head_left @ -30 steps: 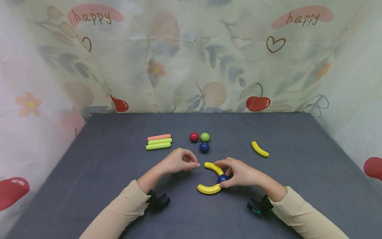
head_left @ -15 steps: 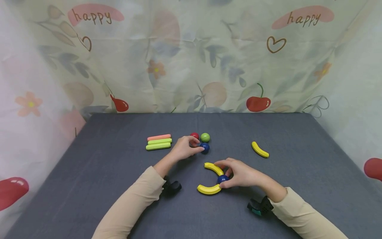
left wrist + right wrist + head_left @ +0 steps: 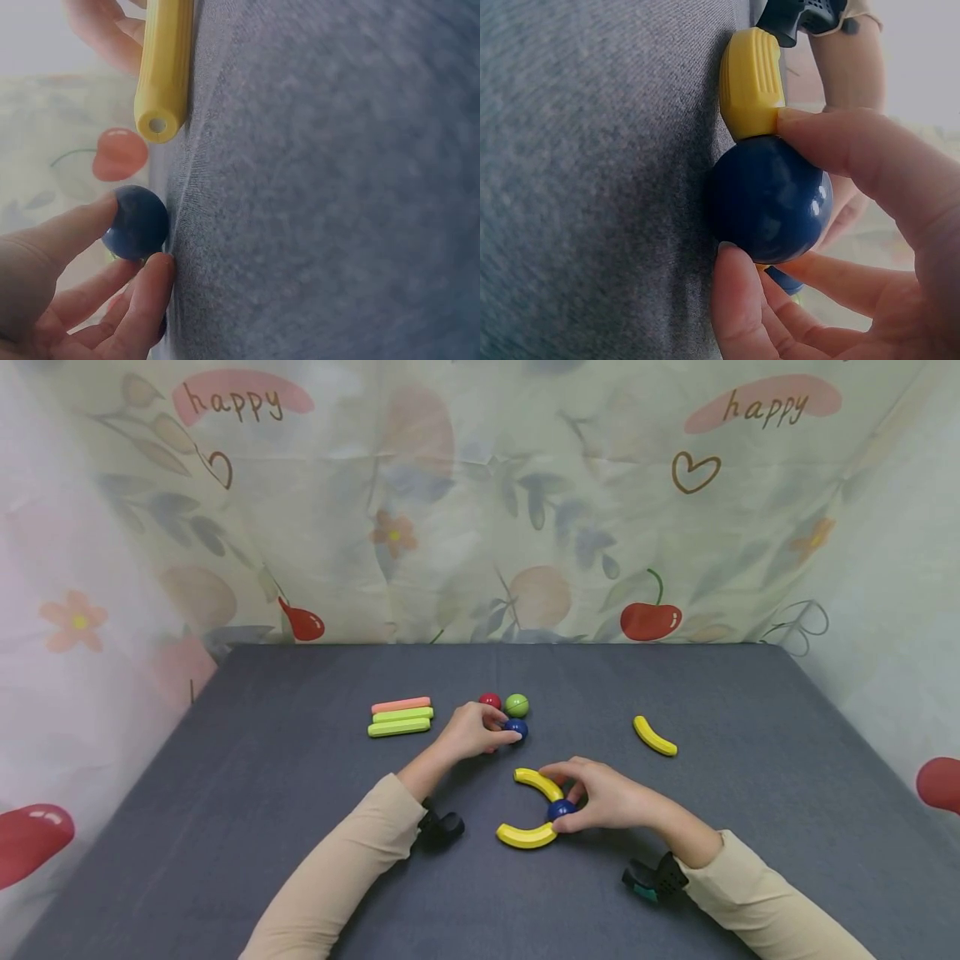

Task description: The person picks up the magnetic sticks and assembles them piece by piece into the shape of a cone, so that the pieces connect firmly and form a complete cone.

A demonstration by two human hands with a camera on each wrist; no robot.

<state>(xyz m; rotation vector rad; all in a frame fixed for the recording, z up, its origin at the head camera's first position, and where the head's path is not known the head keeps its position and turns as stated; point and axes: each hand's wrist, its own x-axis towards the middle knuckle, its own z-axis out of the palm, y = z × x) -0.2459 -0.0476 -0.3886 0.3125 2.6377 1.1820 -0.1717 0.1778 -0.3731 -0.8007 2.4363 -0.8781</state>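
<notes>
My left hand [image 3: 471, 732] is at a blue ball [image 3: 139, 221] at the back middle of the table, pinching it between thumb and fingertips. My right hand [image 3: 603, 793] holds a second blue ball [image 3: 769, 199] from its right side; its thumb lies where the ball meets a curved yellow rod [image 3: 751, 82]. Two such rods run leftward from this ball: the far one [image 3: 537, 783] and the near one [image 3: 527, 837], forming an open arc. In the left wrist view, a yellow rod [image 3: 165, 67] shows a pale round spot in its end face.
Behind the left hand sit a red ball [image 3: 490, 702], partly hidden, and a green ball [image 3: 517, 706]. Straight rods, one pink [image 3: 401, 705] and two yellow-green [image 3: 400, 727], lie side by side at the left. Another curved yellow rod [image 3: 655, 736] lies at the right on the dark cloth [image 3: 720, 693].
My left hand has moved away from me and slightly right, from beside the far yellow rod to the back blue ball, and now pinches it. The right hand has stayed in place.
</notes>
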